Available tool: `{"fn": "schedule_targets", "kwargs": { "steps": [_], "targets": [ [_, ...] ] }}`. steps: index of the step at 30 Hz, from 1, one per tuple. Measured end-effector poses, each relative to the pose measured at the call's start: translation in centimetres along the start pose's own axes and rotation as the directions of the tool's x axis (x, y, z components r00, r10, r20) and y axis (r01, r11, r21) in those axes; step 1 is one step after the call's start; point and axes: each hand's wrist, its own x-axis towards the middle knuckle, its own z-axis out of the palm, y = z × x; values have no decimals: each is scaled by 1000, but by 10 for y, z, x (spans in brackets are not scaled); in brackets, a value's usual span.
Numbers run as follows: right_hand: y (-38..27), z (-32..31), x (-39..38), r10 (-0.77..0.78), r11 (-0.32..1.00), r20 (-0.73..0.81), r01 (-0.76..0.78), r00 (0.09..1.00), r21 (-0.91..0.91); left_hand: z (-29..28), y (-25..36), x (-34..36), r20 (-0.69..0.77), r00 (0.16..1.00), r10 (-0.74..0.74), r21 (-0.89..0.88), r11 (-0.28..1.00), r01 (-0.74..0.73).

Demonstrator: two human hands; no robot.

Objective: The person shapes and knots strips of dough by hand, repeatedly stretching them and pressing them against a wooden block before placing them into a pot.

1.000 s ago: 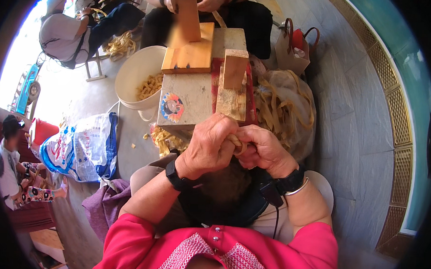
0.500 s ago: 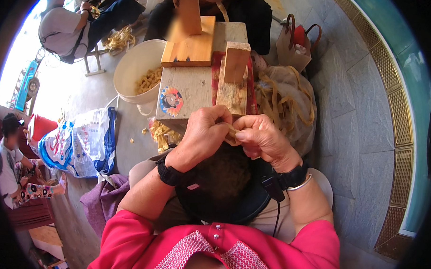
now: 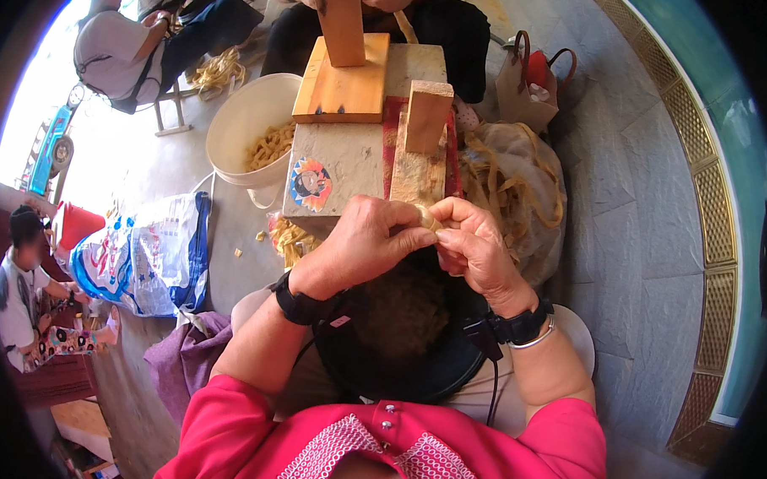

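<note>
Fingers [image 3: 415,238] of left hand [image 3: 362,239] and right hand [image 3: 480,255]: pinched from opposite sides on a small, curled pale-tan strip [image 3: 427,216]. Directly between both sets of fingertips, equally near each hand, on the body side of the upright wooden block [image 3: 427,119]; long axis too obscured to tell.

No wording is legible: the white-and-blue sack [image 3: 151,252] on the floor [image 3: 222,276] at left bears red and blue print too small and creased to read, and a multicoloured picture sticker [image 3: 310,185] marks the pale tabletop [image 3: 348,154].
</note>
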Motion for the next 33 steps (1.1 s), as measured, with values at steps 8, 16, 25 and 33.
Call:
{"fn": "schedule_targets", "kwargs": {
  "steps": [8,16,25,33],
  "targets": [
    [-40,-17,-16,-220,871,37,213,975,-443,-17,-9,-11,257,965,-52,-905,337,259],
    [-19,-8,-7,-149,819,-6,120,989,-561,-15,0,-5,174,984,-30,18,999,27],
    [-26,-26,31,-422,419,92,284,902,-862,-14,-20,17,-26,1000,12,252,968,-5],
    [-11,-15,67,-673,345,-57,246,737,-906,-8,-42,43,-347,938,-6,251,963,99]
  ]
}}
